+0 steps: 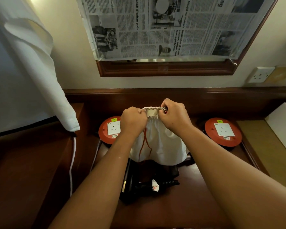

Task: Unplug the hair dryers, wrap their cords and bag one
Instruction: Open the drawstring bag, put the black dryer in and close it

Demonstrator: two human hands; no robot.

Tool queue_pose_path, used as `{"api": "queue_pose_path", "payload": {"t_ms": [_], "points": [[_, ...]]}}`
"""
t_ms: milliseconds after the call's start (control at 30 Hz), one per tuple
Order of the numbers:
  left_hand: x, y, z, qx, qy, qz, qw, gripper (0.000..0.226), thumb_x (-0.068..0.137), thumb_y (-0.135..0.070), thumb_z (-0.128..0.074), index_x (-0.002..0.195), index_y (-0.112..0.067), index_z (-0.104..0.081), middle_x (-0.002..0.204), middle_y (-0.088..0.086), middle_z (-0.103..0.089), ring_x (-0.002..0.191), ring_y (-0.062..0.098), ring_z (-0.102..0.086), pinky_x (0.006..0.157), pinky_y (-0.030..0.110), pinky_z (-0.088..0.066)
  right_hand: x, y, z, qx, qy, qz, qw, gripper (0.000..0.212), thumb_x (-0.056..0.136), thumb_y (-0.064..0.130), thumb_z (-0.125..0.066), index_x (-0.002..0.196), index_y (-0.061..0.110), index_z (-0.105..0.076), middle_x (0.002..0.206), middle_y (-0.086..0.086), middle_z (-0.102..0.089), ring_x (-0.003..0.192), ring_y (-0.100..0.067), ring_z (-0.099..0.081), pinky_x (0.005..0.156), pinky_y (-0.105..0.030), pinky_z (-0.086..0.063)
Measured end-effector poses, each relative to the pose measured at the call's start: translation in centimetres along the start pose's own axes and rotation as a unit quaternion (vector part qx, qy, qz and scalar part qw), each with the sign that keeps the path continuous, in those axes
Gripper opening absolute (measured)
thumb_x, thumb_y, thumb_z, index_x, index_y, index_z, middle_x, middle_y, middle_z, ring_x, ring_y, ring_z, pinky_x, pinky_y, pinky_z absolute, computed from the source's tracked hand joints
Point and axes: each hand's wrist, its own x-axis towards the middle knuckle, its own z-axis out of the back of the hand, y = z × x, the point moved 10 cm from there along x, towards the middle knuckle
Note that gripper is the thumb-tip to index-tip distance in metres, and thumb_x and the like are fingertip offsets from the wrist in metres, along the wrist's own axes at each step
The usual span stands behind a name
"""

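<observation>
Left hand (pixel 133 120) and right hand (pixel 173 115) raised, fingers curled, pinching

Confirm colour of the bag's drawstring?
Red-orange: the drawstring hangs down the front of the white bag, best seen in the head view.

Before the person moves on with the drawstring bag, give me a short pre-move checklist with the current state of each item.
1. Left hand grips the bag mouth: ok.
2. Right hand grips the mouth's other side: ok.
3. White drawstring bag held upright above the desk: ok.
4. Hair dryer inside the bag: cannot tell.
5. Black hair dryer on the desk, unbagged: ok.
6. Both red extension reel sockets empty: ok.
</observation>
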Motion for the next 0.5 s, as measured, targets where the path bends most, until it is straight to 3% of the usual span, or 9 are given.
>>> {"api": "queue_pose_path", "payload": {"t_ms": [133, 300, 500], "points": [[-0.1, 1.4, 0.2, -0.005, -0.017, 0.044, 0.999, 0.046, 0.094, -0.024, -0.051, 0.049, -0.015, -0.045, 0.052, 0.000, -0.043, 0.051, 0.015, -0.040, 0.050, 0.027, -0.027, -0.1, 0.8, -0.7, -0.048, 0.045, 0.019, 0.998, 0.004, 0.091, 0.015, -0.053, 0.092, 0.014, -0.057, 0.076, 0.000, -0.060, 0.067, -0.017, -0.058, 0.059, -0.034, -0.052], [-0.4, 2.5, 0.1, -0.023, -0.019, 0.074, 0.997, 0.045, 0.091, -0.023, -0.052, 0.047, -0.015, -0.046, 0.051, 0.000, -0.045, 0.054, 0.022, -0.045, 0.053, 0.027, -0.031, -0.7, 0.3, -0.6, -0.047, 0.025, -0.003, 0.999, 0.007, 0.086, 0.010, -0.048, 0.085, 0.011, -0.055, 0.072, -0.004, -0.059, 0.063, -0.020, -0.056, 0.054, -0.037, -0.049], [-0.1, 1.7, -0.3, 0.023, 0.021, 0.027, 0.999, 0.042, 0.090, -0.022, -0.049, 0.049, -0.016, -0.043, 0.052, 0.000, -0.042, 0.054, 0.021, -0.042, 0.052, 0.026, -0.029, -0.4, -1.5, 0.3, 0.018, 0.002, -0.059, 0.998, 0.011, 0.082, 0.006, -0.047, 0.078, 0.010, -0.057, 0.073, -0.006, -0.060, 0.061, -0.019, -0.051, 0.050, -0.032, -0.043]]}}
